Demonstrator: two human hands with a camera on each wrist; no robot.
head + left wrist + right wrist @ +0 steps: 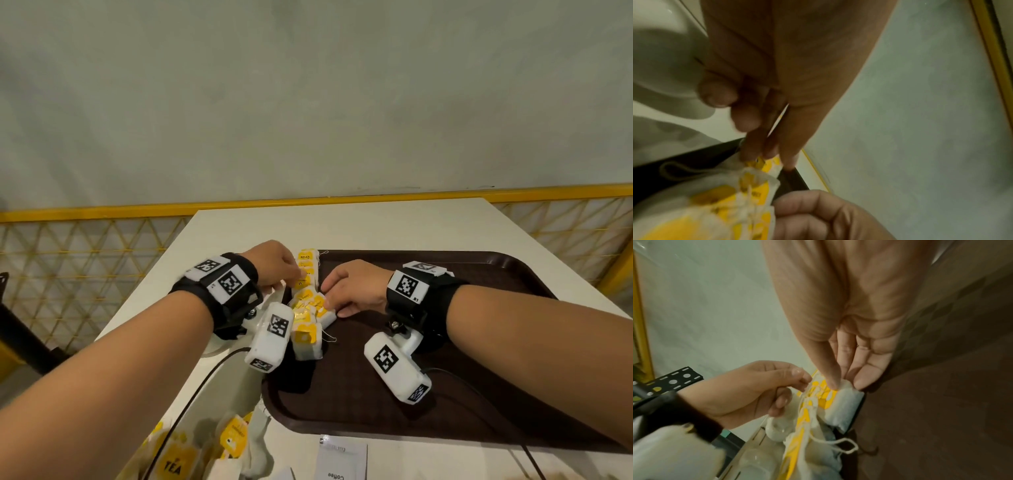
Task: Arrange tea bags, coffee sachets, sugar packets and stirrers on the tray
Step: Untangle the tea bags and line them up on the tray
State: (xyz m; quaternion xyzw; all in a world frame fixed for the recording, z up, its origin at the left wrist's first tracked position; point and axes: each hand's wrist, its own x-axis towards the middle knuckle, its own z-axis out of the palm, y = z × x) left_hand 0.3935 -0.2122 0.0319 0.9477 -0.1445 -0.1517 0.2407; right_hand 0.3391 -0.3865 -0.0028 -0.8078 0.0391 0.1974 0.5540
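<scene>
Both hands worked tea bags (pixel 306 298) at tray (pixel 479 274) edge: left hand (pixel 275 262) pinched one, right hand (pixel 352 287) fingertips pressed another. Risk: tangled strings dragging row askew.

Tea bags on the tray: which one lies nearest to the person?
The tea bag at the row's near end, beside the left wrist camera; the others lie farther back, toward the hands.

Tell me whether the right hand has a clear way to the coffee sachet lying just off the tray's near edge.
Probably yes. The coffee sachet lies uncovered on the table, near the tray. The right hand, now fingering the tea bags, would only need to draw back over bare tray.
</scene>
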